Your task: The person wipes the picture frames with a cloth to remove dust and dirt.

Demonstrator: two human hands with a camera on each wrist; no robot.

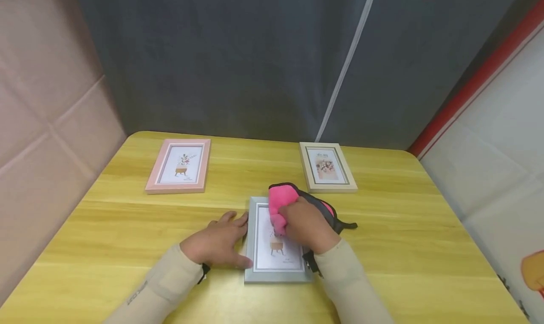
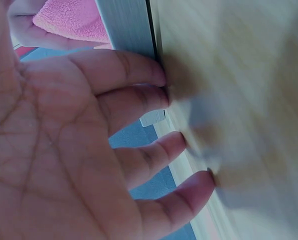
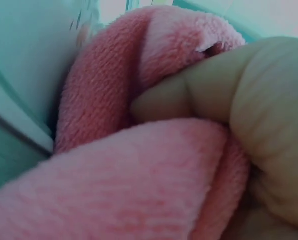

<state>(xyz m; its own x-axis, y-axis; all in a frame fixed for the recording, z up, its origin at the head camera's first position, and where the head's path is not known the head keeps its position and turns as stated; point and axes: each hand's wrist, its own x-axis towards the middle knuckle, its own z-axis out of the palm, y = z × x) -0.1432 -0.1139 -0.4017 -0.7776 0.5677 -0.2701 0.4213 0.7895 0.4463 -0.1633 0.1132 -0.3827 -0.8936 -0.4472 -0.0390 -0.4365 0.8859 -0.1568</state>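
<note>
A grey picture frame (image 1: 278, 277) lies flat near the middle of the table, its print of a plant in a pot partly hidden by cloth. My left hand (image 1: 218, 243) rests beside its left edge, fingers spread, with the thumb on the border. In the left wrist view, two fingertips (image 2: 156, 75) come right up to the frame's side (image 2: 131, 27) and the others touch the tabletop. Bunched in my right hand (image 1: 309, 224) is a pink fluffy cloth (image 1: 281, 199) with dark trim, gripped over the glass. The right wrist view shows the thumb pressed into the cloth's folds (image 3: 114, 180).
A pink picture frame (image 1: 153, 187) lies at the table's back left, and a cream one (image 1: 333, 188) at the back right. Behind the yellow wooden table (image 1: 106, 229) stands a dark grey panel (image 1: 221, 69). Pale walls flank both sides.
</note>
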